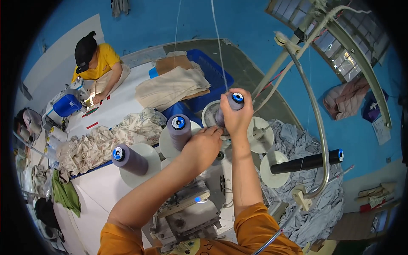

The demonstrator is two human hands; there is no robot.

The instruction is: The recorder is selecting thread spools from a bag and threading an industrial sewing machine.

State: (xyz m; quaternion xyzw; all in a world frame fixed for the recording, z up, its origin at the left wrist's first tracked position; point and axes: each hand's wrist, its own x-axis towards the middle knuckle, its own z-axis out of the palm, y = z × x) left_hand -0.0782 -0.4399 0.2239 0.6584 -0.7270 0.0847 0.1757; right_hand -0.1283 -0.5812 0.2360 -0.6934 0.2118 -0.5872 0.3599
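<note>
Blue floor surrounds a white bench [106, 191] carrying a sewing machine [187, 212] and a rack of thread cones. Right hand [235, 114] is clenched around a grey cone [233, 102] at the rack's far side, a thread running up from it. Left hand [205, 144] rests just beside, fingers curled at that cone's base; whether it grips anything cannot be told. Two more grey cones [178, 129] stand to the left. A black cone [308, 162] lies to the right. Another person [95, 59] works at the far bench.

Mauve thread cone [231, 106] — blue-capped
</note>
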